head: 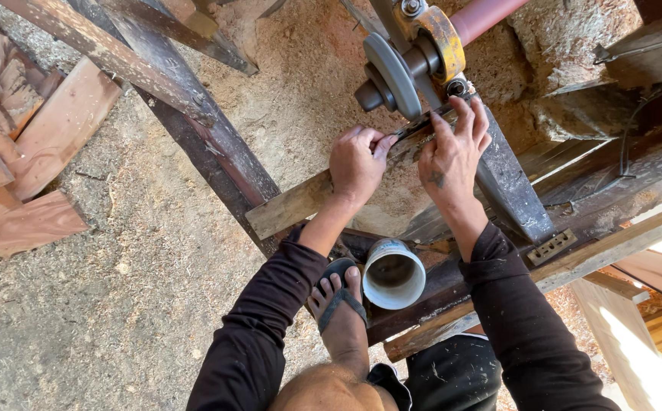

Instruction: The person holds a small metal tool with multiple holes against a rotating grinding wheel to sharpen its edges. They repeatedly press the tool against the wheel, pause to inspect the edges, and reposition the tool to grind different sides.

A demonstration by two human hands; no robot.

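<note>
A thin toothed saw blade (414, 129) lies along a worn wooden beam (293, 205), just under a grey grinding wheel (393, 74) on a yellow-bodied machine (441, 30). My left hand (357, 161) pinches the blade's near end with closed fingers. My right hand (454, 148) presses flat on the blade beside the wheel, fingers spread toward the machine. Both arms wear dark long sleeves. My sandalled foot (338, 304) rests on a lower beam.
A white plastic pipe section (393, 274) lies open-ended by my foot. Dark crossed timbers (194, 114) form the stand. Reddish wood offcuts (26, 152) are piled at the left. Sawdust covers the ground (118, 289). A metal box (650, 49) sits at top right.
</note>
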